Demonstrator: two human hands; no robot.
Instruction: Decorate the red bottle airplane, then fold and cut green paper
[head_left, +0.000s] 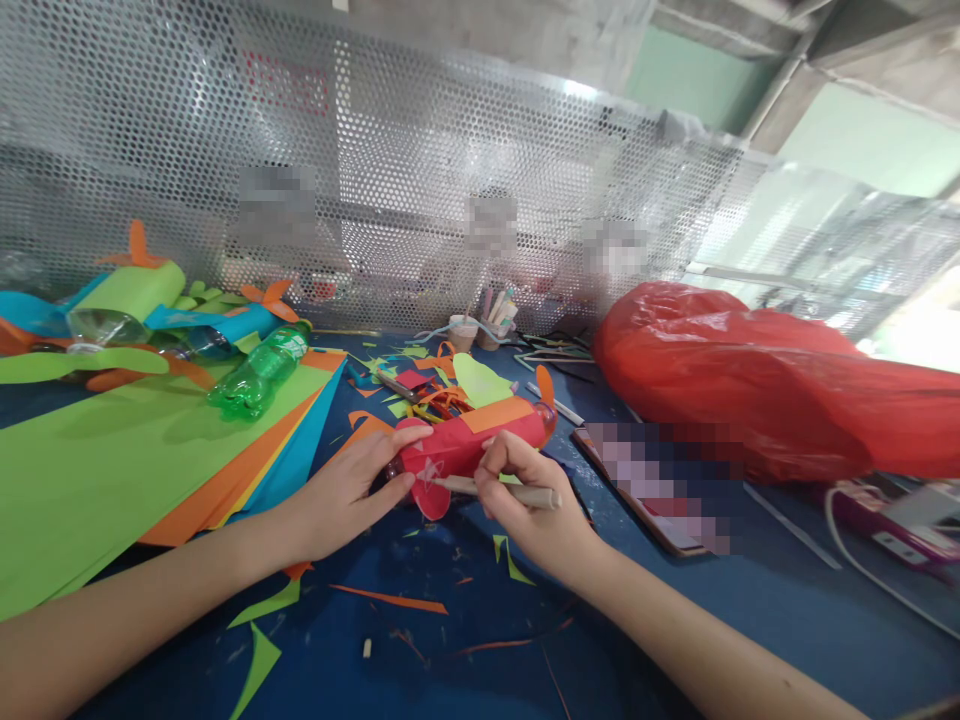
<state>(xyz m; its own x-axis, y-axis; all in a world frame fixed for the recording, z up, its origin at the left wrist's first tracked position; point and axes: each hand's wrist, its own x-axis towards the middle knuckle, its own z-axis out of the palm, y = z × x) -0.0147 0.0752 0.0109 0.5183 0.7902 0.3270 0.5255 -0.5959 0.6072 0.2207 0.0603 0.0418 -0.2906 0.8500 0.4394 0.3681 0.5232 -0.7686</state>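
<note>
My left hand [349, 490] grips the near end of a plastic bottle wrapped in red paper [480, 432], thumb and fingers closed at a red paper propeller [433, 503]. White star-like lines show on that propeller. In my right hand [529, 475] a pale marker [540, 496] is pinched, its tip touching or very close to the propeller by the drawn lines. An orange strip [504, 411] lies along the top of the wrapped bottle, and an orange paper piece [545, 386] stands up at its far end.
Green paper sheets [97, 480] and a green bottle [262, 372] lie left, beside paper-decorated bottles [131, 290]. Scraps and scissors surround the work. A phone [652, 495] and red plastic bag [750, 380] lie right. Cups of pens [487, 335] stand before a perforated metal screen [450, 170].
</note>
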